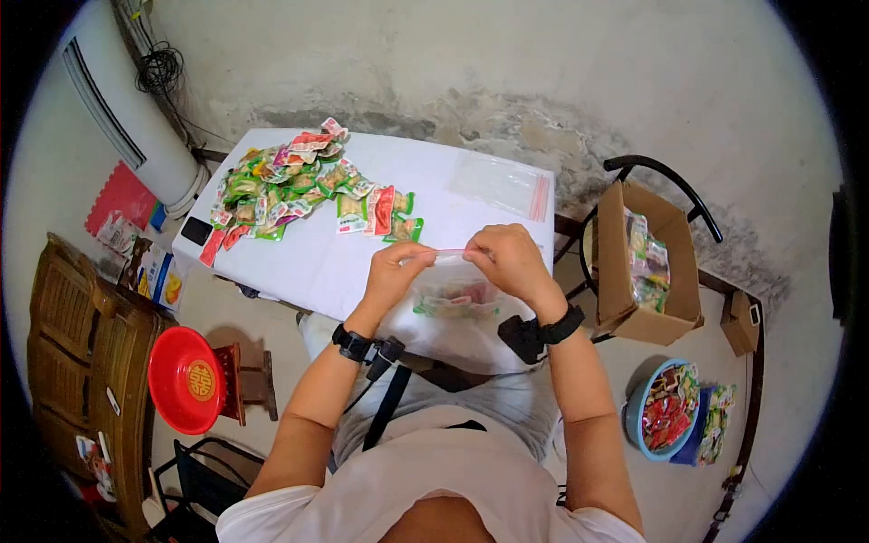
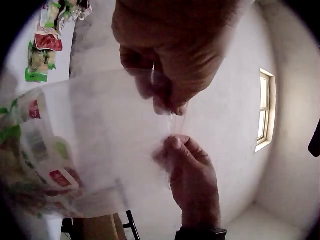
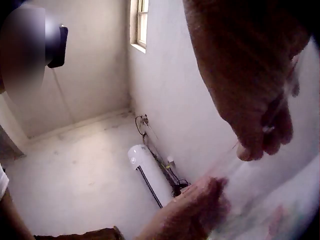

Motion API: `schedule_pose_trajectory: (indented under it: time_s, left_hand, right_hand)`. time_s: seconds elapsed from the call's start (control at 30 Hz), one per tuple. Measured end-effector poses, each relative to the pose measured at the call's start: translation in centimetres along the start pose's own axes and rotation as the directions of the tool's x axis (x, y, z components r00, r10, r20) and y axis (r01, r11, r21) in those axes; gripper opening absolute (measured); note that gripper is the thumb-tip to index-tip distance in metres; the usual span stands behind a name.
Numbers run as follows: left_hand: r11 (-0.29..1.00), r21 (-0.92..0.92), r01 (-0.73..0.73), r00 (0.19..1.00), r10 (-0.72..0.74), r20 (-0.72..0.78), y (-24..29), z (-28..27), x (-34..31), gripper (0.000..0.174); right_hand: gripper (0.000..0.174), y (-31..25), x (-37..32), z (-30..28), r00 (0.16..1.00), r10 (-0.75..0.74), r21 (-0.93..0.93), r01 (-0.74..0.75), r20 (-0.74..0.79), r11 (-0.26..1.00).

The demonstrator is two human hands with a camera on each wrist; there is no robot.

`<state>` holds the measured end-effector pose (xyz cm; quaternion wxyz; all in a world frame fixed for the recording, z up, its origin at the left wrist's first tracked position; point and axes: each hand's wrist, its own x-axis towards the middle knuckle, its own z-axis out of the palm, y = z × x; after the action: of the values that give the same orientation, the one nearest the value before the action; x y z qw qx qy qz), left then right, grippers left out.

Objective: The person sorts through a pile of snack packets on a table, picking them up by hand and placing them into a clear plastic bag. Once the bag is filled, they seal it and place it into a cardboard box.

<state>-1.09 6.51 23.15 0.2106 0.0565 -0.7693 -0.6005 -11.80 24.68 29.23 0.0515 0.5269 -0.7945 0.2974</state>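
Your white table [image 1: 317, 258] is the largest surface, with its right edge near a cardboard box [image 1: 609, 262] that holds plastic-wrapped packets. A red basin [image 1: 170, 385] with a gold emblem stands to the left of the table, and a blue basin [image 1: 634, 421] full of mostly red packets sits on the floor to its right. On the table's left half, a heap of packets [image 1: 276, 195] spreads from the far edge towards the left edge, trailing off into a few green-and-red packets [image 1: 376, 213] around the middle. Your clear bag [image 1: 453, 279] is at the table's near edge, in front of your body, with green and red packets low inside and its pink-lined mouth uppermost. Your left hand [image 1: 394, 279] pinches that mouth at 1 side and your right hand [image 1: 511, 262] pinches it at the other, thumbs close to each other. Flat clear bags [image 1: 493, 184] lie at the table's far right corner; white surface shows between them and the heap. A black phone [image 1: 195, 231] lies at the table's left edge.
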Motion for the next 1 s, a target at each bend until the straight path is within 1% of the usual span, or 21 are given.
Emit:
schedule_pose_trajectory:
  time_s: [0.07, 0.1, 0.13, 0.27, 0.33, 0.37, 0.43, 0.57, 0.63, 0.67, 0.73, 0.77, 0.8, 0.83, 0.87, 0.9, 0.93, 0.97, 1.0]
  left_hand:
    - [1.000, 0.007, -0.021, 1.000, 0.021, 0.004, -0.7, -0.1, 0.0, 0.011]
    - [0.999, 0.014, -0.043, 0.999, 0.043, 0.004, -1.1, -0.2, 0.0, 0.011]
    - [0.999, 0.014, -0.043, 0.999, 0.043, 0.006, -1.3, -0.3, 0.0, 0.011]
    - [0.999, -0.030, -0.018, 1.000, 0.018, -0.011, -1.5, -0.6, -0.1, 0.012]
    - [0.999, -0.049, 0.000, 1.000, -0.001, -0.015, -1.5, -0.7, -0.1, 0.013]
    - [0.998, -0.063, 0.013, 1.000, -0.014, -0.011, -1.5, -0.8, -0.1, 0.013]
    - [0.997, -0.077, 0.026, 1.000, -0.027, -0.006, -1.6, -0.8, 0.0, 0.013]
    - [0.996, -0.083, 0.044, 0.999, -0.044, -0.001, -1.7, -0.7, 0.0, 0.014]
    - [0.996, -0.073, 0.041, 0.999, -0.041, 0.007, -1.9, -0.8, 0.1, 0.014]
    - [0.996, -0.085, 0.037, 0.999, -0.036, 0.016, -2.0, -0.7, 0.1, 0.015]
    - [0.995, -0.096, 0.041, 0.999, -0.039, 0.027, -2.1, -0.6, 0.0, 0.015]
    - [0.992, -0.103, 0.066, 0.997, -0.064, 0.031, -1.5, -0.5, 0.0, 0.015]
    - [0.989, -0.111, 0.093, 0.995, -0.090, 0.036, -1.2, -0.3, 0.0, 0.015]
    - [0.989, -0.112, 0.101, 0.994, -0.097, 0.042, -1.2, -0.2, -0.1, 0.015]
    - [0.989, -0.109, 0.096, 0.994, -0.091, 0.056, -1.1, 0.0, -0.1, 0.015]
    - [0.990, -0.107, 0.088, 0.994, -0.080, 0.071, -1.0, 0.0, 0.0, 0.015]
    - [0.991, -0.106, 0.086, 0.994, -0.078, 0.078, -0.8, 0.0, 0.1, 0.015]
    - [0.996, -0.050, 0.081, 0.995, -0.078, 0.061, -0.6, -0.3, 0.0, 0.015]
    - [0.997, 0.001, 0.073, 0.996, -0.073, 0.047, -0.4, -0.5, -0.1, 0.016]
  right_hand:
    - [0.014, 0.8, -0.7, -0.6, 1.000, 0.022, 0.003, -0.022, 0.020, 1.000]
    - [0.015, 1.1, -1.0, -0.6, 1.000, 0.006, -0.017, -0.006, -0.005, 1.000]
    - [0.015, 1.5, -1.2, -0.8, 1.000, -0.011, -0.036, 0.010, -0.030, 0.999]
    - [0.017, 2.6, -2.1, -2.2, 1.000, -0.012, -0.060, 0.011, -0.020, 0.998]
    - [0.018, 3.0, -2.5, -3.1, 0.998, 0.061, -0.022, -0.060, 0.030, 0.998]
    - [0.018, 3.3, -2.7, -3.3, 0.998, 0.061, -0.022, -0.061, 0.030, 0.998]
    - [0.018, 4.0, -3.2, -3.8, 0.993, 0.105, 0.031, -0.107, 0.054, 0.994]
    - [0.016, 5.4, -4.0, -4.2, 0.997, 0.079, 0.058, -0.081, 0.023, 0.995]
    - [0.015, 5.9, -4.4, -4.6, 0.988, 0.146, 0.138, -0.151, 0.048, 0.979]
    - [0.015, 6.1, -4.5, -4.9, 0.988, 0.149, 0.139, -0.154, 0.049, 0.978]
    - [0.016, 6.2, -4.5, -5.5, 0.961, 0.225, 0.082, -0.240, 0.159, 0.967]
    - [0.016, 5.8, -4.2, -5.5, 0.960, 0.228, 0.085, -0.244, 0.162, 0.966]
    - [0.020, 5.0, -3.7, -5.2, 0.991, 0.123, 0.038, -0.124, 0.047, 0.992]
    - [0.026, 4.0, -3.4, -4.7, 0.998, 0.011, -0.023, -0.013, -0.063, 1.000]
    - [0.041, 2.6, -2.9, -3.7, 0.999, -0.021, 0.069, 0.023, -0.025, 0.997]
    - [0.046, 1.9, -2.5, -2.3, 0.995, -0.102, 0.056, 0.100, 0.017, 0.993]
    - [0.051, 1.0, -2.1, -1.6, 0.985, -0.144, 0.084, 0.136, 0.094, 0.987]
    - [0.038, 0.7, -1.7, -0.9, 0.986, -0.090, 0.045, 0.084, 0.142, 0.995]
    - [0.021, 1.3, -1.7, 0.2, 0.977, 0.057, -0.046, -0.048, 0.204, 0.998]
